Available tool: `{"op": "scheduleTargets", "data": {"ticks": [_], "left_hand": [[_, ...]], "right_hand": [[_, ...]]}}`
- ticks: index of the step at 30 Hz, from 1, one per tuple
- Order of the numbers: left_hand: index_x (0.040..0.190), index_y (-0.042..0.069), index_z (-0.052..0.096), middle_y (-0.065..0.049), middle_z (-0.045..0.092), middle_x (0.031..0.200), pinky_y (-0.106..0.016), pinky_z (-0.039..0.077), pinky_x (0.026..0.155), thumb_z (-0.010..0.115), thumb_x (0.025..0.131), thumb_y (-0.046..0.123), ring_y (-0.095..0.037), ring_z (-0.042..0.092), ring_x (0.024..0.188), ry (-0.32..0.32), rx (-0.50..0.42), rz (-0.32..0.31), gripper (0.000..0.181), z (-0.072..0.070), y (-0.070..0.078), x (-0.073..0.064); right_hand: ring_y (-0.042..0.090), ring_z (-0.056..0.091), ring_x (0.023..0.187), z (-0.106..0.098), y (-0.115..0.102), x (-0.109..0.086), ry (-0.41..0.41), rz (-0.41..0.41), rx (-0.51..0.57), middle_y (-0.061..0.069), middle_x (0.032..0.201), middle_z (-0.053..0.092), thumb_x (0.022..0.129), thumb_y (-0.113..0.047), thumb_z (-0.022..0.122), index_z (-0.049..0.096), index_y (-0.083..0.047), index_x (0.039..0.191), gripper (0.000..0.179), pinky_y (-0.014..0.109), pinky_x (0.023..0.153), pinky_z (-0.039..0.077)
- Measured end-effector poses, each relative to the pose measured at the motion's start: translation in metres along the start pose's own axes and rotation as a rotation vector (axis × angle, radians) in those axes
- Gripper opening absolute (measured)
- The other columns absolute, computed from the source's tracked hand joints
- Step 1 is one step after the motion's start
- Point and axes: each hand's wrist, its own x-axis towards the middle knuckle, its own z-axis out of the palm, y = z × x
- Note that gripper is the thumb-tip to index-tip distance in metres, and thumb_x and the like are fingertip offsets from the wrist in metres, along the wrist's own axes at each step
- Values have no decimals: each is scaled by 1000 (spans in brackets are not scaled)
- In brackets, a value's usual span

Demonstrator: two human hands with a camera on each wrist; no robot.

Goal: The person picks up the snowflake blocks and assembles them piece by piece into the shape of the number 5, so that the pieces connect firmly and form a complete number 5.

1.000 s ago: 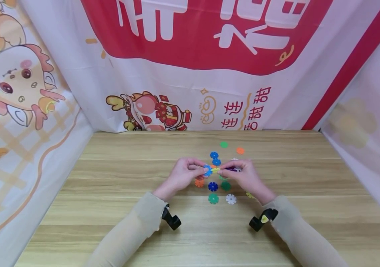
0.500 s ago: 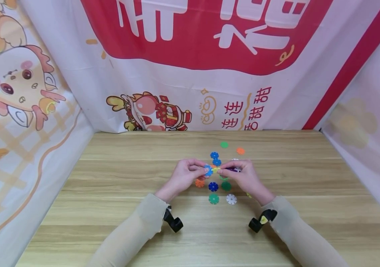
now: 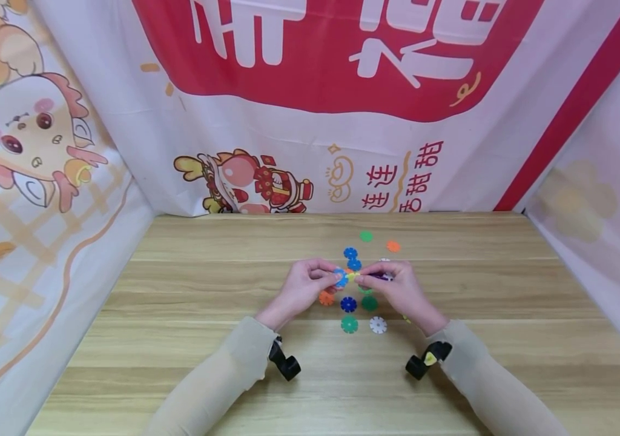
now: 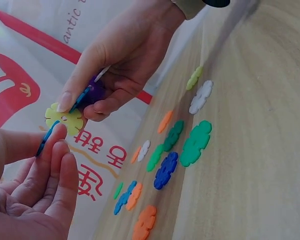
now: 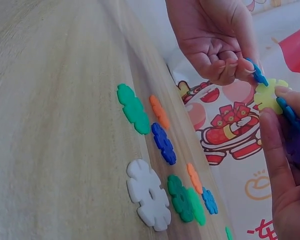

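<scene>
My left hand (image 3: 298,287) pinches a light blue snowflake disc (image 4: 47,137) between thumb and fingertips, its edge right at the rim of a yellow snowflake disc (image 4: 74,121). On the other side, my right hand (image 3: 398,284) pinches the yellow disc, its thumb lying across the disc. Joined behind it, partly hidden by the right fingers, are a second blue disc (image 4: 79,101) and a purple disc (image 5: 297,142). A white edge (image 4: 104,73) shows past the purple one. Both hands are held above the table, close together.
Loose snowflake discs lie flat on the wooden table (image 3: 190,339) under and around the hands: dark blue (image 3: 349,304), green (image 3: 349,324), white (image 3: 378,325), orange (image 3: 326,298) and several more. A printed cloth (image 3: 266,109) hangs behind the table's far edge.
My left wrist has shifted slightly to the right. Both hands keep their pinch on the discs, with the blue and yellow discs meeting at nearly the same spot.
</scene>
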Motion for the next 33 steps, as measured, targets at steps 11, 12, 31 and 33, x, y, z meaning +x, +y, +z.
{"op": "scheduleTargets", "data": {"ticks": [11,12,31,33], "left_hand": [[119,-1,73,-16,82,105,-41,66,87,71,104,10,-16,75,82,-43,5,6,19,-2,0,0],[119,-1,73,-15,82,104,-40,66,87,71,104,11,-19,76,84,-47,8,3,19,-3,0,0],[129,6,74,-11,83,108,-29,64,89,70,107,24,-20,77,95,-90,43,21,30,-16,2,13],[133,5,72,-11,83,109,-31,64,91,68,108,26,-25,77,99,-103,34,26,33,-17,3,13]], "right_hand": [[13,73,86,-2,-2,0,-9,18,-48,15,106,81,95,-17,84,82,-2,105,18,26,75,62],[13,73,86,-2,-2,1,-12,23,-52,15,107,81,95,-17,84,82,-2,105,19,25,75,62],[21,68,104,-13,-8,4,-79,58,-187,10,125,78,92,-25,88,80,-14,126,37,25,83,60],[22,68,103,-13,-9,4,-81,60,-190,11,122,79,92,-27,88,79,-13,126,38,25,83,60]]}}
